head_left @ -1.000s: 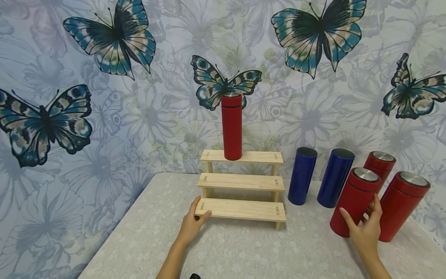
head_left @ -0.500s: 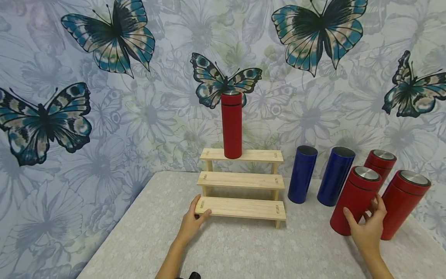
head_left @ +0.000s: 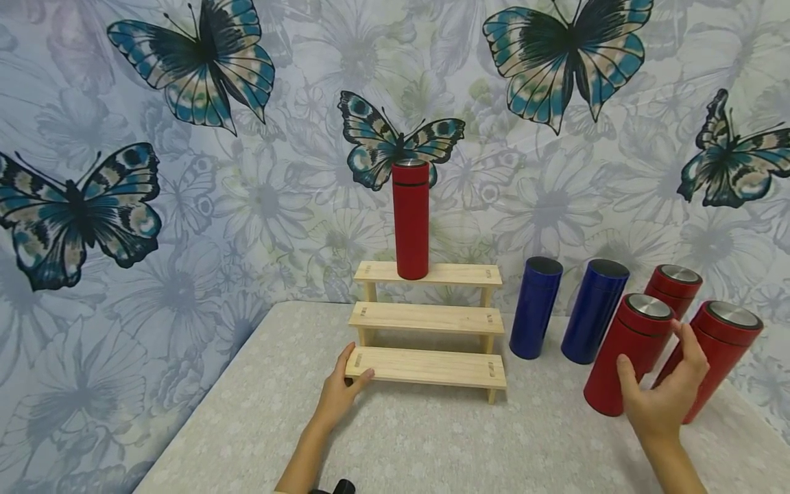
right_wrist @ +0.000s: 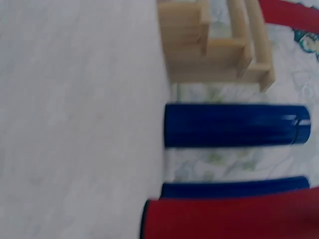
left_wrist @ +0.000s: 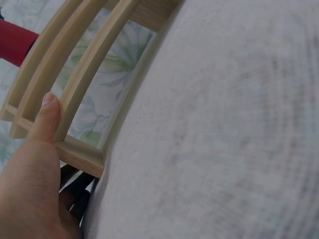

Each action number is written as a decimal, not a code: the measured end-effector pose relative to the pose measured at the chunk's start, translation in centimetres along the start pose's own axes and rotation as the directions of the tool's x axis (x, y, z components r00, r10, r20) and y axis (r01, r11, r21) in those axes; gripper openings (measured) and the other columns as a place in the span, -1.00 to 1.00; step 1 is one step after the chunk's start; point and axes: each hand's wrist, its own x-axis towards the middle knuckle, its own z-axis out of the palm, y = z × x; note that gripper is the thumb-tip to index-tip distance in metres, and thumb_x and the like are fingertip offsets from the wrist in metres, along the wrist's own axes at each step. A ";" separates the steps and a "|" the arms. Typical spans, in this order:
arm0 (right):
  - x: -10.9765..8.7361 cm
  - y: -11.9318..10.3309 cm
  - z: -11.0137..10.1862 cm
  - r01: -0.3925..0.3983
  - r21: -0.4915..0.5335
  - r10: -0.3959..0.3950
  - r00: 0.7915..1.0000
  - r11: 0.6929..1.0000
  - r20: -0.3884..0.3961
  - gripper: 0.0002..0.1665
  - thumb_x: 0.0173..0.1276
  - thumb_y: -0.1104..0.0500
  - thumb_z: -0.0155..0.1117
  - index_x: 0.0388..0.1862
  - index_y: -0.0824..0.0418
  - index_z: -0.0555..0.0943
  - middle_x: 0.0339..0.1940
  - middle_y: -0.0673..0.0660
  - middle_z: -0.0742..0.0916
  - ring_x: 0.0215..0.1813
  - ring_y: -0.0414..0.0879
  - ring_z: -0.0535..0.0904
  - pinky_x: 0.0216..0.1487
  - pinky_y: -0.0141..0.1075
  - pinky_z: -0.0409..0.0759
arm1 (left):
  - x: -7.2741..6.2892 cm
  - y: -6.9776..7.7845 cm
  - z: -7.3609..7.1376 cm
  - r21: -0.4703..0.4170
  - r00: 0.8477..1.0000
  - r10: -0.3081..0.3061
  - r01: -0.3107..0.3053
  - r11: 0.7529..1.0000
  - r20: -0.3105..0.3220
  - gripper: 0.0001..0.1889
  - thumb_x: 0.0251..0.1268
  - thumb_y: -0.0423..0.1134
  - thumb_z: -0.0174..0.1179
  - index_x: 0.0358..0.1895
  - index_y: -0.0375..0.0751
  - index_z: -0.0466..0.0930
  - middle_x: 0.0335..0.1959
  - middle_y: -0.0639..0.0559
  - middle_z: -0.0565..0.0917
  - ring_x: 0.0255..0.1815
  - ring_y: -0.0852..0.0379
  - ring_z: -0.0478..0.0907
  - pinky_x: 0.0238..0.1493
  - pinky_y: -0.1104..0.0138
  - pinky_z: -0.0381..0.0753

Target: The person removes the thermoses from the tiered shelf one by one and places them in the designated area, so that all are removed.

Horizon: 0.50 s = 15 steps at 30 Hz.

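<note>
My left hand [head_left: 338, 398] grips the left end of the lowest step of a three-step wooden display stand [head_left: 426, 367]. In the left wrist view, the thumb of that hand [left_wrist: 30, 189] lies along the step and the other fingers go behind the end piece. A red thermos [head_left: 411, 226] with a silver lid top stands upright on the top step. Over on the right, my right hand [head_left: 669, 394] is spread beside another red thermos [head_left: 623, 370], its thumb at the bottle's side. Its fingers overlap a further red thermos [head_left: 734, 343] behind them.
Two blue thermoses [head_left: 535, 309] stand right of the stand, and one more red thermos [head_left: 675, 285] is partly hidden at the back. A butterfly-print cloth [head_left: 278, 206] hangs behind the pale covered table [head_left: 494, 446]. A small black object [head_left: 344, 487] shows at the bottom edge.
My right hand has loosened from around the front red thermos and shifted right and slightly up, its fingers spreading. The thermos stays where it was. My left hand keeps its grip on the stand.
</note>
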 end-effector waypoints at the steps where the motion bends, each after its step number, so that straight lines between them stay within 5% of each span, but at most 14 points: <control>1: 0.2 -0.5 0.3 0.012 0.023 -0.012 1.000 1.000 0.011 -0.18 0.01 0.10 0.25 0.16 0.57 0.27 0.17 0.33 0.46 0.24 0.03 0.28 0.30 -0.25 0.14 | 0.0 0.0 0.0 0.001 1.000 0.002 -0.002 1.000 -0.003 -0.17 0.23 0.04 0.18 0.45 -0.10 -0.07 0.31 -0.33 0.24 0.22 -0.24 0.32 0.13 0.01 0.38; 9: 1.2 -5.2 4.5 0.063 0.120 -0.082 0.982 0.991 0.167 -0.36 0.07 0.25 0.18 0.10 0.59 0.32 0.10 0.43 0.47 0.20 -0.01 0.34 0.25 -0.31 0.24 | 0.1 0.2 -0.2 0.006 1.000 0.015 -0.015 1.000 -0.014 -0.17 0.24 0.02 0.18 0.45 -0.15 -0.07 0.31 -0.34 0.25 0.20 -0.24 0.34 0.11 0.01 0.40; 15: -0.2 -4.2 9.4 0.100 0.184 -0.147 0.953 0.978 0.264 -0.40 -0.03 0.36 0.22 0.05 0.58 0.39 0.02 0.48 0.49 0.11 0.10 0.38 0.19 -0.32 0.25 | 0.0 0.0 0.0 0.000 1.000 0.003 -0.003 1.000 0.001 -0.17 0.24 0.05 0.17 0.45 -0.12 -0.08 0.33 -0.32 0.22 0.23 -0.24 0.31 0.14 0.01 0.37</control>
